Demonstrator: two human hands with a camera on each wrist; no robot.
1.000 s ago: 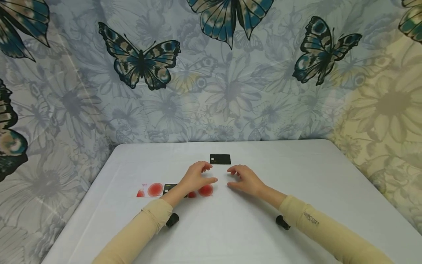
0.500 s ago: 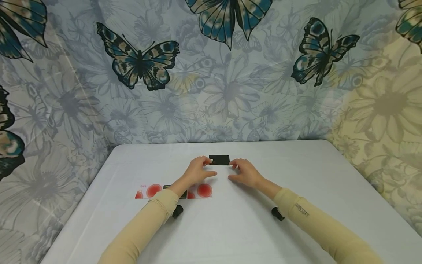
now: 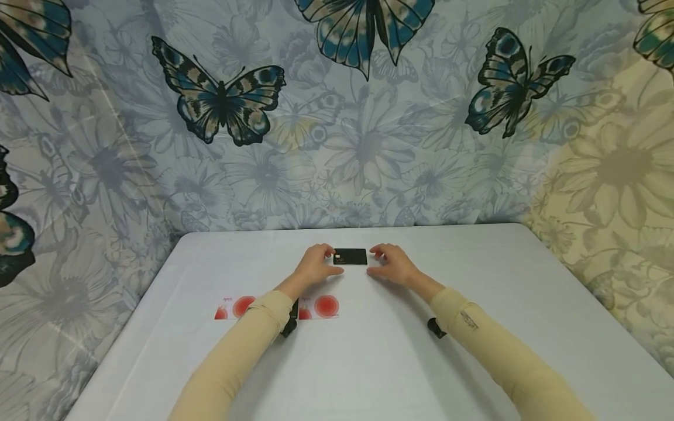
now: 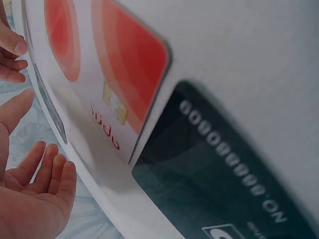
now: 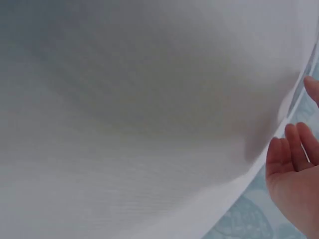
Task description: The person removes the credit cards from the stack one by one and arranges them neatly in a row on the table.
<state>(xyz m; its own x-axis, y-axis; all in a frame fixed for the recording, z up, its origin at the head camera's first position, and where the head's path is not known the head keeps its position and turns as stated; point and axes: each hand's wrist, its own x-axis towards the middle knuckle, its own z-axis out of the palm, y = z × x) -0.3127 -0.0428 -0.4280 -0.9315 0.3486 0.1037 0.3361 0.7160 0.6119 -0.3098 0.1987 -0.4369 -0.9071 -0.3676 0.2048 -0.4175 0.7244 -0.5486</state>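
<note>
A black card (image 3: 350, 256) with a small chip lies flat near the back of the white table. At its left end is my left hand (image 3: 315, 264), thumb and fingers spread apart, fingertips right at the card's edge. On the other side my right hand (image 3: 394, 264) hovers by the right end with loosely bent fingers. Neither hand grips anything. The left wrist view shows my left hand (image 4: 40, 194) with its palm turned up, near the far card (image 4: 50, 102). In the right wrist view my right hand (image 5: 294, 179) appears at the right edge, fingers relaxed.
Left of centre lie a red-and-white card (image 3: 230, 307) and another red-and-white card (image 3: 319, 307). Between them a dark numbered card (image 4: 214, 164) is mostly hidden by the left sleeve (image 3: 263, 316) in the head view. A butterfly-print cloth (image 3: 368, 146) hangs behind the table.
Both hands have moved forward over the table to either end of the black card. The left forearm now covers most of the dark card in the row. The cards stay put.
</note>
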